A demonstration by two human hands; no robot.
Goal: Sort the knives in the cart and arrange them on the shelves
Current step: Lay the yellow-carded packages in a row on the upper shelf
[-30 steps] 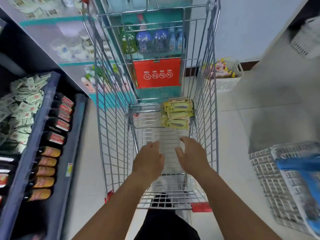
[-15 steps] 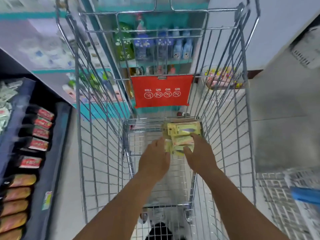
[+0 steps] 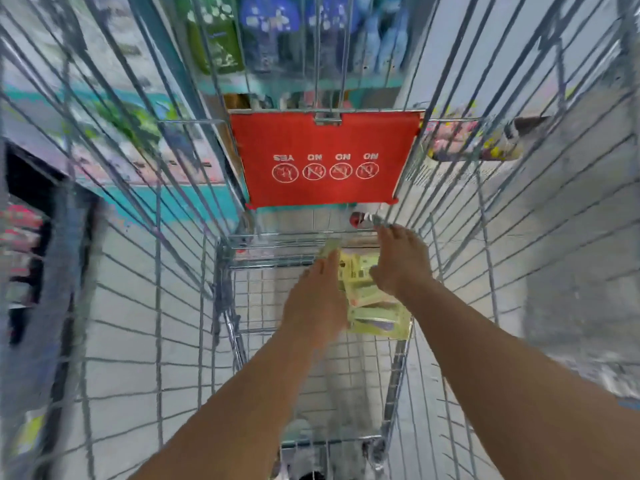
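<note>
Both bare arms reached down into the wire cart (image 3: 152,271), toward its far end. View was blurred by motion; small detail was hard to read.

Knife packs (image 3: 375,306): a loose pile of flat yellow-green cards lay on the cart floor at the far end, toward the right wall. The nearest pack showed a dark blade shape under clear plastic. The count of packs could not be told.

Left hand (image 3: 317,303): back of the hand up, fingers stretched forward and held close together, lying along the left edge of the pile. Fingertips touched the far pack. Whether the thumb was tucked under a pack could not be told, so a grip could not be confirmed.

Right hand (image 3: 398,263): over the far right part of the pile, fingers curved downward and a little apart, fingertips close to the end rail of the cart. Thumb side pressed against the top card. Whether it actually held a pack could not be told; the palm hid the contact.

A red flap (image 3: 323,161) with four white round signs hung on the far end wall of the cart, above the hands.

Beyond the wire, shelves (image 3: 263,39) of blue and green bottles stood ahead. More stocked shelving ran along the left, badly smeared. Pale tiled floor (image 3: 571,254) showed on the right
</note>
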